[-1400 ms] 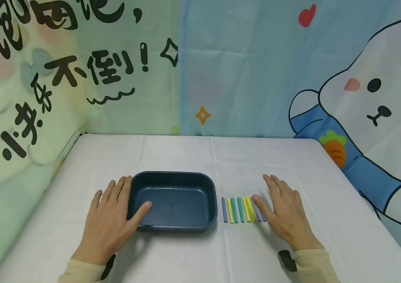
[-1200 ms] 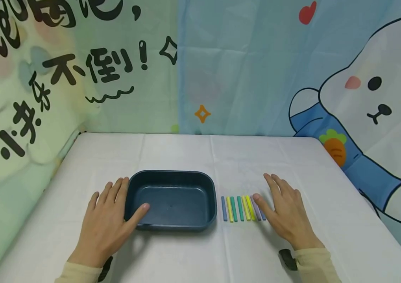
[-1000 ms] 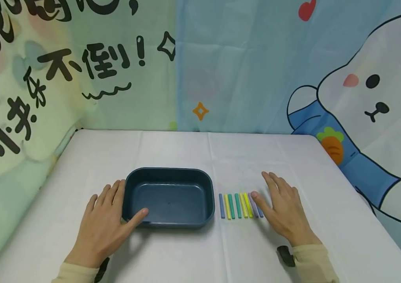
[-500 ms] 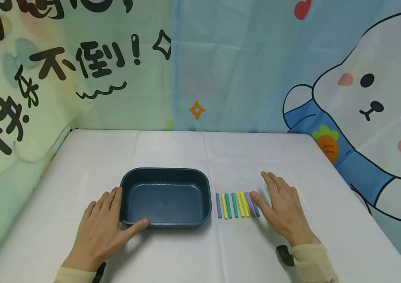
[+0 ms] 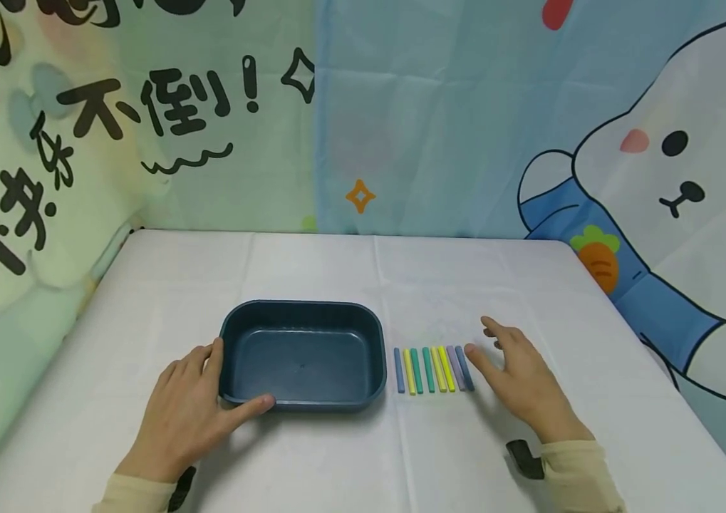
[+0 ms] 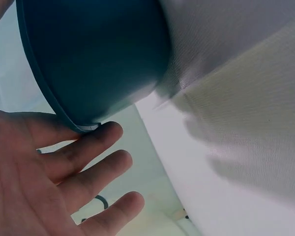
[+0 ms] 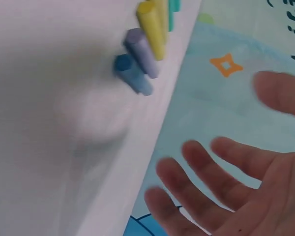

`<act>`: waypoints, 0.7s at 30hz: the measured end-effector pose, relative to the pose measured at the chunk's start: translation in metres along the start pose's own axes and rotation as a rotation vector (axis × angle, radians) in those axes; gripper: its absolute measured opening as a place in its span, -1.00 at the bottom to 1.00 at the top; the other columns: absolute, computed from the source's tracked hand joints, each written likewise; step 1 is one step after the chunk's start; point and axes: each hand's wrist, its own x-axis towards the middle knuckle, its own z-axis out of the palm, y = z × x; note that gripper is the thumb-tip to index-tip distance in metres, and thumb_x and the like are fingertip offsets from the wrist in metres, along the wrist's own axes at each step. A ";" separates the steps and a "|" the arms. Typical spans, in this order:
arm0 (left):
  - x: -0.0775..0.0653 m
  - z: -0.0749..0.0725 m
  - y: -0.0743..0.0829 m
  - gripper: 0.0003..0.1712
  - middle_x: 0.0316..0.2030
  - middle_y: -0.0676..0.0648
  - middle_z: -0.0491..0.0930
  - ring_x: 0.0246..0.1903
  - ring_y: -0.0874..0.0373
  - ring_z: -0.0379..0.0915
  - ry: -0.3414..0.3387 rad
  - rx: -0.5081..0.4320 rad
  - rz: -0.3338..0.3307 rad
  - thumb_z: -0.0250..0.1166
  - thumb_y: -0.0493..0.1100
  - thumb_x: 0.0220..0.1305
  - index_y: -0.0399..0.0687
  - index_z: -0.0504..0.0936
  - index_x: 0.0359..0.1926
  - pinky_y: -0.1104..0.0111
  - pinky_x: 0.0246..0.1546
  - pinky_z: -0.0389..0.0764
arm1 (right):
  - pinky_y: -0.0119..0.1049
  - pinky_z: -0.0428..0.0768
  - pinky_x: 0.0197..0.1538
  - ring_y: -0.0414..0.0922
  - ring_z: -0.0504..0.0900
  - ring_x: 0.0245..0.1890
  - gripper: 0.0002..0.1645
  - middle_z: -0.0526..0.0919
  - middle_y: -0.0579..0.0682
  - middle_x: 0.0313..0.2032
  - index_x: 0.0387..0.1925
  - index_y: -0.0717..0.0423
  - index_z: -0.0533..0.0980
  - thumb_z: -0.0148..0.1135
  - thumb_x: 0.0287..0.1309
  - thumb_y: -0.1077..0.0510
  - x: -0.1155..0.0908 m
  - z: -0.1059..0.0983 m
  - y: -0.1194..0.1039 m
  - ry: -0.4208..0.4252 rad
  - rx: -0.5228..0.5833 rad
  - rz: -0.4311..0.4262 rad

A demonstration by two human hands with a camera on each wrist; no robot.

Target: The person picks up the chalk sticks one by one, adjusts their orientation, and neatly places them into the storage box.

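Note:
A dark blue plastic basin (image 5: 301,356) stands on the white cloth, nothing in it. My left hand (image 5: 184,417) is at its left end, thumb by the near rim. In the left wrist view the spread fingers (image 6: 91,179) are fairly straight, the first two right at the rim of the basin (image 6: 98,59). Several chalk sticks (image 5: 429,370) in blue, yellow, green and purple lie in a row right of the basin. Just beyond the row's right end hovers my right hand (image 5: 526,385), holding nothing; the right wrist view shows its palm (image 7: 246,216) and the blue chalk (image 7: 132,74).
The white-clothed table (image 5: 311,263) reaches back to a printed blue and green backdrop (image 5: 439,142) with a cartoon animal and lettering. A small dark device (image 5: 525,459) sits under the right wrist, and the sleeves are cream.
My left hand has slid toward me, its thumb going from over the basin's inside to the near rim. My right hand has shifted slightly right, its fingers bending, uncovering the last chalk.

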 end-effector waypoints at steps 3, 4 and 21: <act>0.001 0.000 0.000 0.35 0.16 -0.40 0.50 0.13 -0.29 0.48 -0.003 -0.004 0.000 0.21 0.65 0.05 -0.48 0.35 0.38 -0.09 0.18 0.40 | 0.19 0.55 0.04 0.24 0.58 0.09 -0.23 0.55 0.27 0.16 0.43 0.26 0.31 0.08 0.48 -0.20 0.000 -0.003 -0.001 -0.009 0.043 0.021; 0.001 0.000 0.000 0.35 0.15 -0.40 0.50 0.13 -0.29 0.48 -0.003 -0.005 0.000 0.21 0.66 0.04 -0.48 0.35 0.38 -0.09 0.18 0.41 | 0.12 0.59 -0.01 0.21 0.61 0.05 -0.26 0.58 0.25 0.12 0.41 0.25 0.35 0.11 0.47 -0.18 0.000 -0.004 -0.002 -0.019 0.056 0.040; 0.003 -0.002 -0.001 0.37 0.14 -0.42 0.51 0.12 -0.28 0.50 -0.015 -0.013 -0.012 0.21 0.67 0.02 -0.51 0.36 0.36 -0.09 0.15 0.43 | -0.21 0.66 -0.31 -0.13 0.68 -0.37 -0.49 0.65 0.26 -0.03 0.21 0.33 0.53 0.23 0.37 0.08 0.013 0.004 -0.004 -0.205 0.176 0.272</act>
